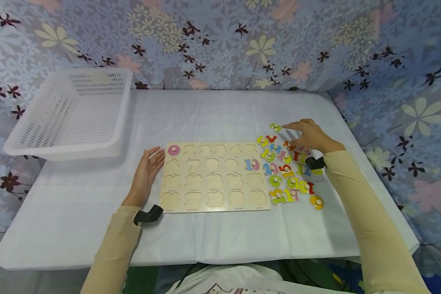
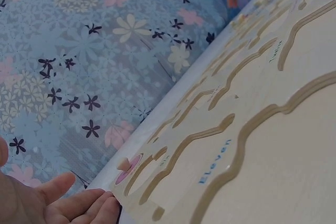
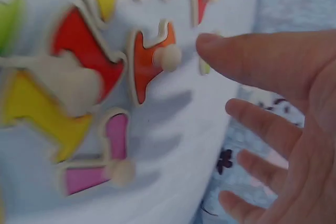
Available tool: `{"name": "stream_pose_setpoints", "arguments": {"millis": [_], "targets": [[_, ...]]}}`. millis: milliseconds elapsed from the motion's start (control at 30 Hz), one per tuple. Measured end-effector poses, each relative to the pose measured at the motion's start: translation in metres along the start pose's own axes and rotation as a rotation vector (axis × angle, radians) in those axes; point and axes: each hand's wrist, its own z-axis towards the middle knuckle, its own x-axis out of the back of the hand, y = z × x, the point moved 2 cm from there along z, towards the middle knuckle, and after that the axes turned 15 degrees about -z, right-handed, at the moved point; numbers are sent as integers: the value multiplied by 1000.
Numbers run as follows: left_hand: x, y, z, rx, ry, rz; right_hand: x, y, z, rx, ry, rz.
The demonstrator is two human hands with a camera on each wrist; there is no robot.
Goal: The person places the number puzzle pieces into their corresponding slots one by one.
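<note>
Wooden puzzle board (image 1: 214,179) lies flat on the white tabletop (image 1: 213,241), a pink round piece (image 1: 174,150) at its upper-left corner and a 10 (image 1: 255,165) in the second row. Left hand (image 1: 145,171) — extended, holding nothing — is positioned beside the board's left edge. Right hand (image 1: 311,135) is spread wide, holding nothing, over loose number pieces (image 1: 284,170) right of the board and near a green piece (image 1: 275,127)

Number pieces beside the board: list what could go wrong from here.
1. The number pieces lie crowded, so the right grip, hovering at their far end, might knock neighbours aside.
2. The orange piece at the pile's near right could perhaps be misread, six for nine.
3. The left grip is at the left edge of the board; a nudge might shift it.
</note>
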Motion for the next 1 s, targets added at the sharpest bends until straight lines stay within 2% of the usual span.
{"name": "stream_pose_setpoints", "arguments": {"millis": [167, 333, 433, 633, 767, 867, 1000], "targets": [[2, -1, 0, 2, -2, -4, -7, 1, 36, 10, -141, -9], [2, -3, 0, 8, 0, -7, -12, 1, 52, -36, -215, -15], [1, -3, 1, 5, -2, -6, -11, 3, 56, -75, -202, -46], [2, -1, 1, -1, -9, -5, -12, 8, 62, -93, -158, -96], [3, 0, 2, -6, -12, 1, -12, 6, 64, -99, -89, -151], [3, 1, 1, -10, -8, -3, -10, -4, 66, -103, -26, -181], [3, 1, 2, -11, -4, -3, -4, -33, 73, -79, 33, -149]]}}
